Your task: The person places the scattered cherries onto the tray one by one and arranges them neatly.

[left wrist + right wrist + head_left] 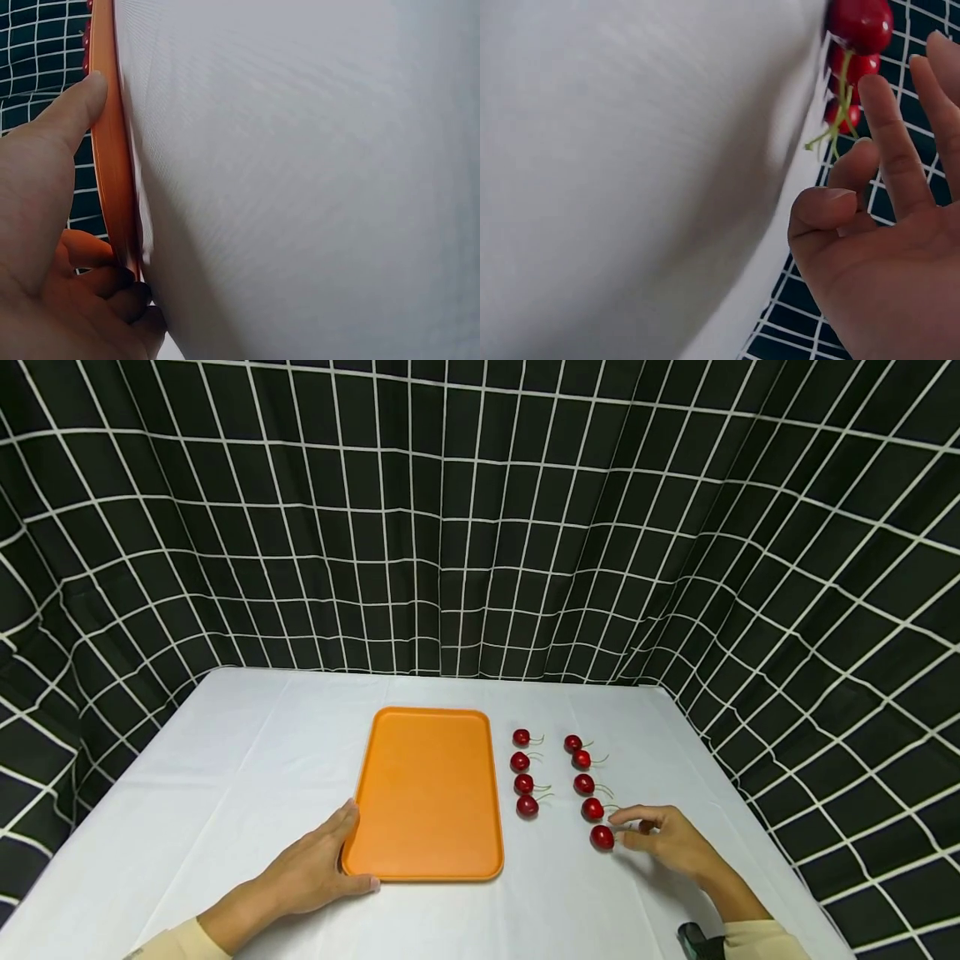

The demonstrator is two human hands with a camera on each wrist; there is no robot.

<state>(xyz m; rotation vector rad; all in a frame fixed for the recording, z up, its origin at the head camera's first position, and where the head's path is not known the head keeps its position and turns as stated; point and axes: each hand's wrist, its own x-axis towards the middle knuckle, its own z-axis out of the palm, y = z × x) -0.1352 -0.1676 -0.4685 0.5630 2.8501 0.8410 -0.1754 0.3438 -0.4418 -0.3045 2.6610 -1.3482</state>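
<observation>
An orange tray (423,793) lies flat on the white table, left of the cherries. My left hand (311,864) grips its near left corner, thumb along the near edge and fingers at the left side; in the left wrist view the thumb (91,97) presses the tray's rim (112,161). My right hand (671,842) hovers beside the nearest cherry (602,837) of the right-hand row, its fingertips close to the stem. From the right wrist, the fingers (896,146) look loosely bent and apart from the cherry (860,24), holding nothing.
Several red cherries with green stems stand in two rows right of the tray: a left row (523,784) and a right row (584,784). White cloth (247,760) covers the table. Black curtains with a white grid (420,527) enclose the back and sides.
</observation>
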